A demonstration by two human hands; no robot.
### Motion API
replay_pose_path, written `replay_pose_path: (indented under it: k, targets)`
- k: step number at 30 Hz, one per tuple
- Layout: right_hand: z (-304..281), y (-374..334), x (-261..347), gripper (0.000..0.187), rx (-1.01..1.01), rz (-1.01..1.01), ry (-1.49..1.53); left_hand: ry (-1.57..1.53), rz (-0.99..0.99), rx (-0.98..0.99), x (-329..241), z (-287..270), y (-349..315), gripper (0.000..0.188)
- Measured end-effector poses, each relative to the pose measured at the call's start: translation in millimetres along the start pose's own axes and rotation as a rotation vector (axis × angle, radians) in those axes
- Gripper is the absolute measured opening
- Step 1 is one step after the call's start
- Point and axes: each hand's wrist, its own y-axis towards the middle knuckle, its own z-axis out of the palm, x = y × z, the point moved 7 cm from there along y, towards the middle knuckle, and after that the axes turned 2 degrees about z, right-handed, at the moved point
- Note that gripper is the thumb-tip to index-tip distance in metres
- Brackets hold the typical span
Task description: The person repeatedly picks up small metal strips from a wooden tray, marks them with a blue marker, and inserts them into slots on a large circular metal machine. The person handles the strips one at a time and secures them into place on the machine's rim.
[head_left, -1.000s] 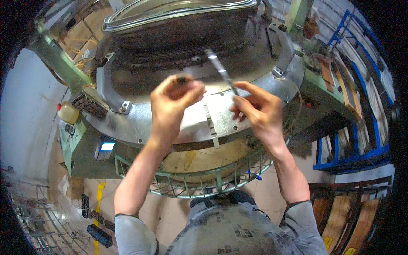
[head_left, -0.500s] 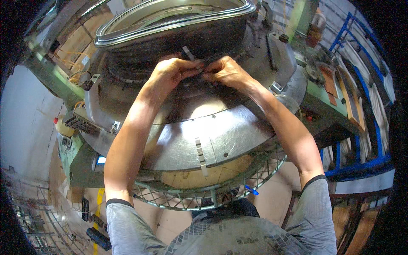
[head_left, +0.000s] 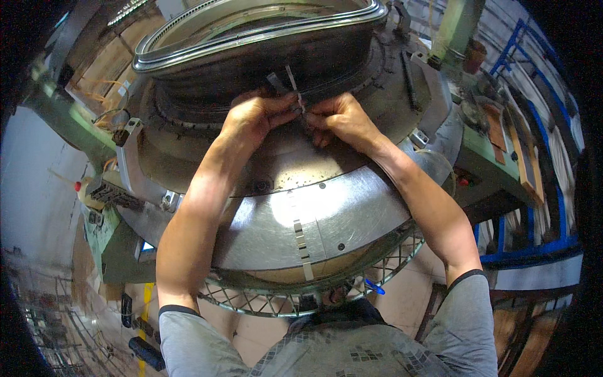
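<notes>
My left hand (head_left: 250,119) is closed in a pinch on a narrow pale strip (head_left: 291,77), whose free end sticks up past the fingertips. From the other side, my right hand (head_left: 342,119) pinches at its lower end, the two sets of fingertips almost meeting. What the strip is exactly is too small to tell. Just left of it, a short flat grey piece (head_left: 274,81) shows above my left fingers. Both hands are over the broad round metal machine bed (head_left: 264,221), in front of its dark central drum (head_left: 220,85).
A row of small metal pieces (head_left: 300,240) lies across the bed's polished front. Below curves a lattice guard (head_left: 251,303) with a blue clip (head_left: 375,287). Green machine posts (head_left: 94,129) rise at the sides. A blue rack (head_left: 534,248) holding white material stands right.
The pale strip now stands up clearly between my fingertips. My right hand has shifted slightly right and down, with its fingers more curled. The view of the machine has tilted a little.
</notes>
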Motion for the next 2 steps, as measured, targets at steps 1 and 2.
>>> replay_pose_path:
  k: [1,2]
  targets:
    - [1.1,0.2,0.4,0.017,0.017,-0.028,-0.012,0.012,0.011,-0.013,1.6,-1.2,-1.6,0.016]
    - [1.2,0.4,-1.1,0.017,0.02,-0.03,-0.04,0.01,0.01,-0.01,2.2,-1.0,-1.5,0.016]
